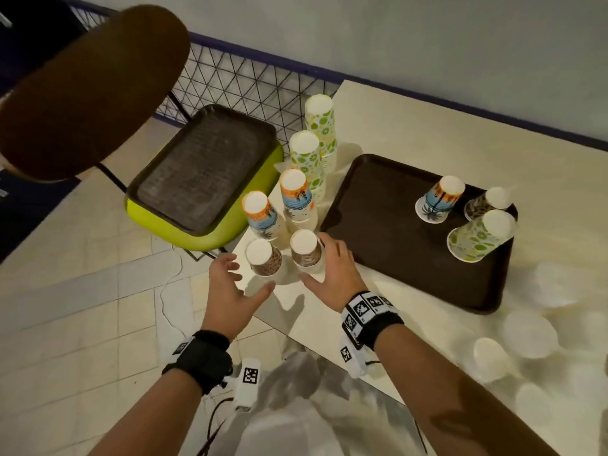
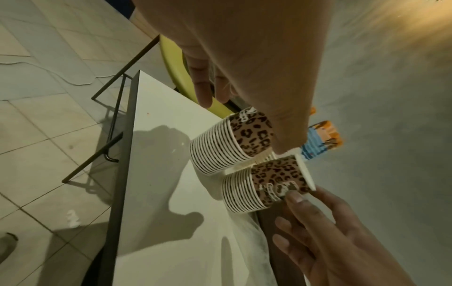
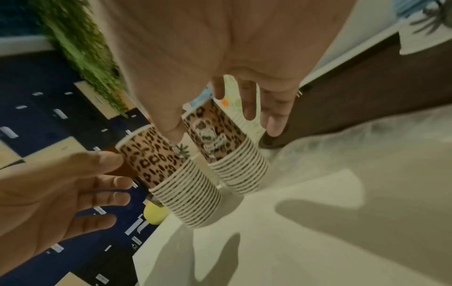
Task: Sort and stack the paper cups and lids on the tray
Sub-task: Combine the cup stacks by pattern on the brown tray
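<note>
Two upside-down stacks of leopard-print cups stand at the table's near left corner, a left stack (image 1: 263,258) (image 2: 232,143) (image 3: 166,174) and a right stack (image 1: 306,248) (image 2: 266,183) (image 3: 225,151). My left hand (image 1: 251,276) is spread around the left stack, holding nothing. My right hand (image 1: 314,260) brackets the right stack with straight fingers (image 3: 269,116), and one fingertip (image 2: 293,195) touches it. Behind stand beach-print stacks (image 1: 296,199) and lime-print stacks (image 1: 307,159). The brown tray (image 1: 378,225) carries three single upturned cups: beach (image 1: 439,199), leopard (image 1: 487,204), lime (image 1: 480,235).
Several blurred white round lids (image 1: 529,334) lie on the table at the near right. A second dark tray (image 1: 204,169) rests on a lime-green chair left of the table. A brown chair back (image 1: 88,90) looms at the upper left. Wire mesh runs behind.
</note>
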Demonstrator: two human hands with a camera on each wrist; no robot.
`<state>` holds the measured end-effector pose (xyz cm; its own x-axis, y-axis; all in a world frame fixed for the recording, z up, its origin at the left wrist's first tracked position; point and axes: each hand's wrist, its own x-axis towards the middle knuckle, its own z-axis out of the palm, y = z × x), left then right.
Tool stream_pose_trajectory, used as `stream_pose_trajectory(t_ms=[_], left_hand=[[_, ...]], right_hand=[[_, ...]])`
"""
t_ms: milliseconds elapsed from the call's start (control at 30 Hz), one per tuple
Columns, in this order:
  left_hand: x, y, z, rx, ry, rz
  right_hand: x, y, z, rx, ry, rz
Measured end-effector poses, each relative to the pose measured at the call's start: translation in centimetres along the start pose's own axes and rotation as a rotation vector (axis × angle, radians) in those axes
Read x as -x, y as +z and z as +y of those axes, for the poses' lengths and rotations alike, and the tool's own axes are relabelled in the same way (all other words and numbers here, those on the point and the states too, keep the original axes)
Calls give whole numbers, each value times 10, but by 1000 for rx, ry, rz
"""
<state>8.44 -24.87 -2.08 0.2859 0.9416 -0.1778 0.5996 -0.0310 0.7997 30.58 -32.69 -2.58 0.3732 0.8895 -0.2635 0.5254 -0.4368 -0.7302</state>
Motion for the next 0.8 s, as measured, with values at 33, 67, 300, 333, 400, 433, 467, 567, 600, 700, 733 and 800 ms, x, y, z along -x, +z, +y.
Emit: stream_pose_trajectory(t_ms=[33, 67, 300, 333, 400, 433, 467, 567, 600, 700, 733, 800], left_hand=[[-6, 5, -2, 13, -6, -15], [-12, 10, -4, 33, -13, -34], [-53, 24, -26, 100, 18, -164], [-56, 26, -29, 102, 13, -170], [-59, 29, -31, 100, 16, -193], [-60, 30, -31, 95, 26, -207], [-60, 31, -30, 93, 32, -222], [-61, 34, -24, 84, 46, -231], [-60, 34, -22, 89, 43, -230], [-56, 34, -18, 102, 44, -227], [-55, 34, -17, 102, 53, -226], [-55, 33, -16, 93, 69, -233]], right_hand=[[-3, 4, 3, -21, 22, 19], [-6, 9, 5, -37, 42, 36], [-29, 40, 4, -118, 87, 132], [-30, 43, 4, -126, 105, 142], [-33, 47, 6, -140, 141, 167], [-34, 49, 6, -141, 150, 177], [-34, 50, 5, -141, 155, 180], [-36, 53, 2, -136, 150, 166], [-36, 53, 1, -129, 154, 166], [-37, 56, -1, -98, 169, 171], [-37, 57, -2, -80, 170, 164], [-38, 58, -4, -37, 166, 135]])
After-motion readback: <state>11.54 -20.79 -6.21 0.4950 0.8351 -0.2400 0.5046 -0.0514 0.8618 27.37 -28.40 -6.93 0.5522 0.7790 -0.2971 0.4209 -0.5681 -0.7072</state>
